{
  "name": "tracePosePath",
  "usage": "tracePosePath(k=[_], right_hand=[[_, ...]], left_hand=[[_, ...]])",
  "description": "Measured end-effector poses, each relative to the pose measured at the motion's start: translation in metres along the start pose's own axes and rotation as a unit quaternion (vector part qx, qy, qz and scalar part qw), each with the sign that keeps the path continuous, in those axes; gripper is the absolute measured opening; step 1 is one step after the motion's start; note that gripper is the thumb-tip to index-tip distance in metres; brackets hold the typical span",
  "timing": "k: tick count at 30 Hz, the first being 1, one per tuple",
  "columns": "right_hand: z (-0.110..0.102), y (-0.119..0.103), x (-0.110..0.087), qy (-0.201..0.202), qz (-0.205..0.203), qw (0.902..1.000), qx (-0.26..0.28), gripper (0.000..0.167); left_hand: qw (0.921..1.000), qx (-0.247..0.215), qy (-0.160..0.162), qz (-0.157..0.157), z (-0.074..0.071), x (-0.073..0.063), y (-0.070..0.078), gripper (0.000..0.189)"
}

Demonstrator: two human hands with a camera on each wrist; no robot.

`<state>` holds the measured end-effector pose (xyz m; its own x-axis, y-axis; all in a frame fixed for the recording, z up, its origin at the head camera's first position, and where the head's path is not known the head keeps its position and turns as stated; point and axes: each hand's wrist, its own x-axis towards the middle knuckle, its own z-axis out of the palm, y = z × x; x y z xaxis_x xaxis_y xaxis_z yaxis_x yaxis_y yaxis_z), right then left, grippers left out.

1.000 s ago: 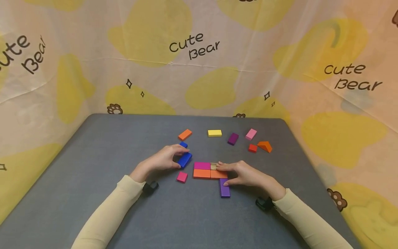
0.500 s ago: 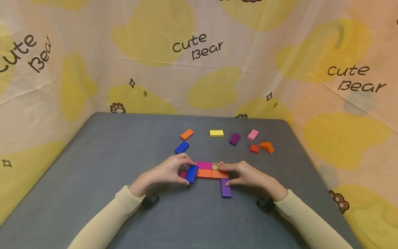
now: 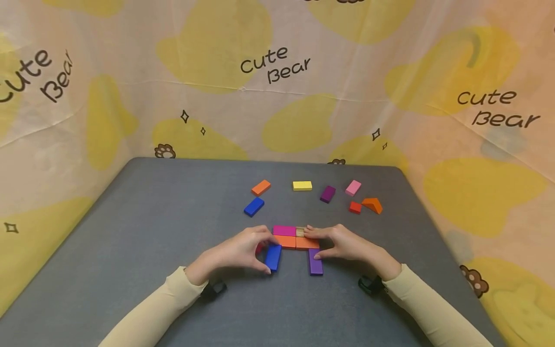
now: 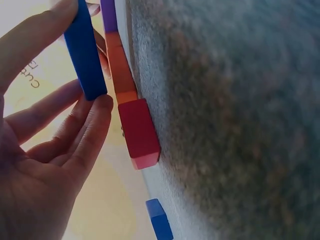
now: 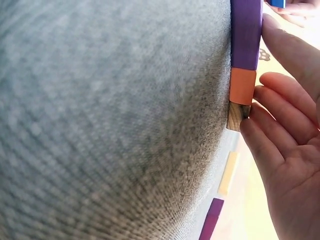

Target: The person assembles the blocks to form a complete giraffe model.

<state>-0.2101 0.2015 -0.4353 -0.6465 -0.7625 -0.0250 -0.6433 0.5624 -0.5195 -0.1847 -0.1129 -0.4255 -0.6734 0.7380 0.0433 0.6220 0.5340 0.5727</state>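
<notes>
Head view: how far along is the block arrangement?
Looks done: the magenta block, wooden block, two orange blocks and purple block lie together. In hand: the left hand grips a blue block near them, while the right hand touches the purple block. Probably left: placing the blue block, and perhaps adding the yellow block lying apart farther back.

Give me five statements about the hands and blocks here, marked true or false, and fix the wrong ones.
1. The left hand holds a blue block. True.
2. The yellow block is in the left hand. False: the yellow block lies on the table, beyond both hands.
3. The right hand touches the violet block. True.
4. In the head view, the orange wedge is left of the yellow block. False: the orange wedge is to its right.
5. A second blue block lies beyond the left hand. True.
</notes>
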Motion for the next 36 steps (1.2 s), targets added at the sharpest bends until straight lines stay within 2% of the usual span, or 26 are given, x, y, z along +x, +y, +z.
tracePosePath(k=[7, 15, 27, 36], right_hand=[[0.0002, 0.0009, 0.0003, 0.0, -0.001, 1.0, -0.001, 0.064], [0.0005, 0.0014, 0.001, 0.001, -0.004, 1.0, -0.004, 0.064], [0.0006, 0.0014, 0.0009, -0.003, -0.003, 1.0, 0.001, 0.064], [0.0001, 0.001, 0.0004, -0.002, 0.001, 1.0, -0.002, 0.065]], left_hand=[[0.9999, 0.012, -0.007, 0.004, 0.0032, 0.0009, 0.001, 0.057], [0.9998, 0.014, -0.015, -0.005, 0.0042, 0.0004, 0.0046, 0.056], [0.9991, 0.021, -0.036, -0.003, 0.0012, 0.0006, 0.0029, 0.054], [0.9994, 0.028, -0.02, 0.008, 0.0034, 0.0027, -0.0001, 0.051]])
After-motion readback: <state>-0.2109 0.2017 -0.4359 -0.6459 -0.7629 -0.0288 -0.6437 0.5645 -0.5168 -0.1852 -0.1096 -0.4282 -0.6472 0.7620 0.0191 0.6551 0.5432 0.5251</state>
